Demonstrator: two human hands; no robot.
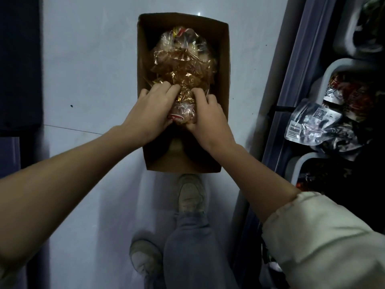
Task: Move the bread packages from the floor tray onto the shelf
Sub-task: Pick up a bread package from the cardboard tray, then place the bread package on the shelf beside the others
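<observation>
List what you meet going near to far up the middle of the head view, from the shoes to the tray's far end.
shoe → cardboard tray's near wall → bread package held by both hands → bread package at the far end

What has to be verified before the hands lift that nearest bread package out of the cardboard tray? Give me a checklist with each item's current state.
1. Left hand on the nearest clear-wrapped bread package: ok, its fingers press the crinkled wrap.
2. Right hand on the same package: ok, from the opposite side.
3. Grip firm enough to lift: cannot tell, the fingertips are buried in the wrap.
4. Package free of the other bread packages behind it: cannot tell, the wraps overlap.
5. Brown cardboard tray flat on the floor: ok.
6. Free space on the shelf to the right: cannot tell, the visible bins hold dark packets.
</observation>
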